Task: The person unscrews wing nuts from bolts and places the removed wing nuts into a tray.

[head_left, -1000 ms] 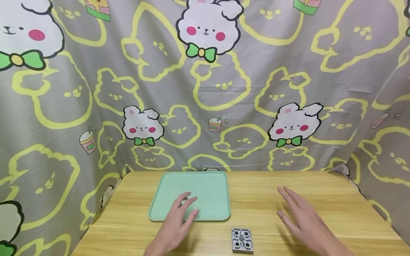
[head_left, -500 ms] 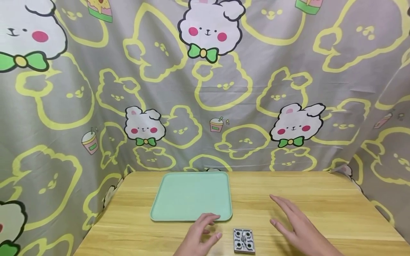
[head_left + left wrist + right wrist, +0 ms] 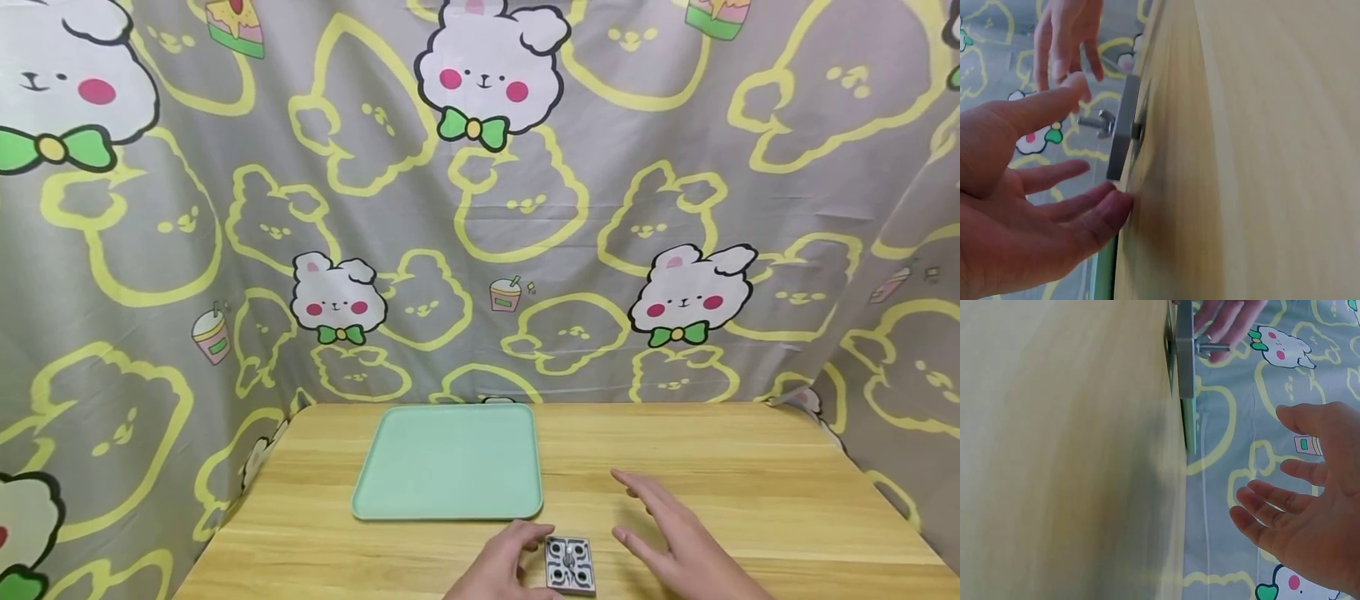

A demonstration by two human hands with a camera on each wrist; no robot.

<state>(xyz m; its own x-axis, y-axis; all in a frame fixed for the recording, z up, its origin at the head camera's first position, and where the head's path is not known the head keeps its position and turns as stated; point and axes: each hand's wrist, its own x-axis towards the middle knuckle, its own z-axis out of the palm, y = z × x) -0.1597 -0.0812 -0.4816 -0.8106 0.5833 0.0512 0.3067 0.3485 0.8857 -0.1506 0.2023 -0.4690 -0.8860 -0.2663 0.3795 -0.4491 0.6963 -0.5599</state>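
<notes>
A small grey metal plate (image 3: 570,566) with holes near its corners lies on the wooden table. Side-on in the left wrist view, a threaded bolt (image 3: 1090,122) with a wing nut (image 3: 1107,124) stands up from its middle. My left hand (image 3: 498,564) is right beside the plate's left side, thumb and fingers spread around it. In the left wrist view the fingertips come close to the plate's edge; contact cannot be told. My right hand (image 3: 678,542) hovers right of the plate, fingers extended and holding nothing.
A mint-green tray (image 3: 450,462) lies on the table (image 3: 675,442) behind and left of the plate. A grey curtain (image 3: 480,208) with cartoon prints hangs along the back and both sides.
My left hand has moved right and nearer, from over the tray to the plate's left side. My right hand has shifted slightly left and nearer. Plate and tray stay put.
</notes>
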